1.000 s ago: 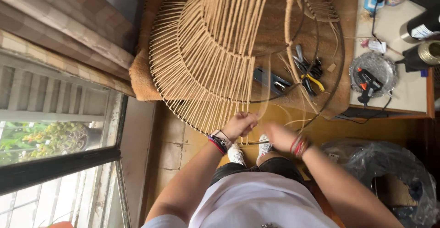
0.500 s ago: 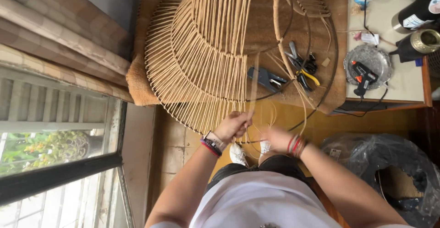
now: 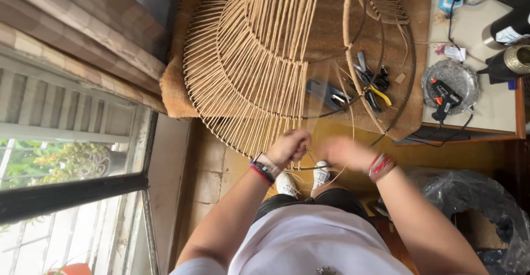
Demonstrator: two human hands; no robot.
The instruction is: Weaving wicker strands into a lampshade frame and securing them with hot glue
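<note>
Left hand (image 3: 289,148) pinches cord at the woven frame's (image 3: 248,59) lower rim; right hand's (image 3: 341,152) grip is too blurred to tell.

We note a large glazed window (image 3: 66,159) at left admitting daylight, a worn yellow tiled floor (image 3: 218,164) below, and a pale wood-edged counter (image 3: 486,109) at right.

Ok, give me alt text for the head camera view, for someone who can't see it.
Seen from above, a person's left hand and blurred right hand work thin cord at the rim of a large cord-wrapped wire frame on a brown mat. Pliers lie on the mat; a glue gun rests on a side table, and a window is at the left.
</note>
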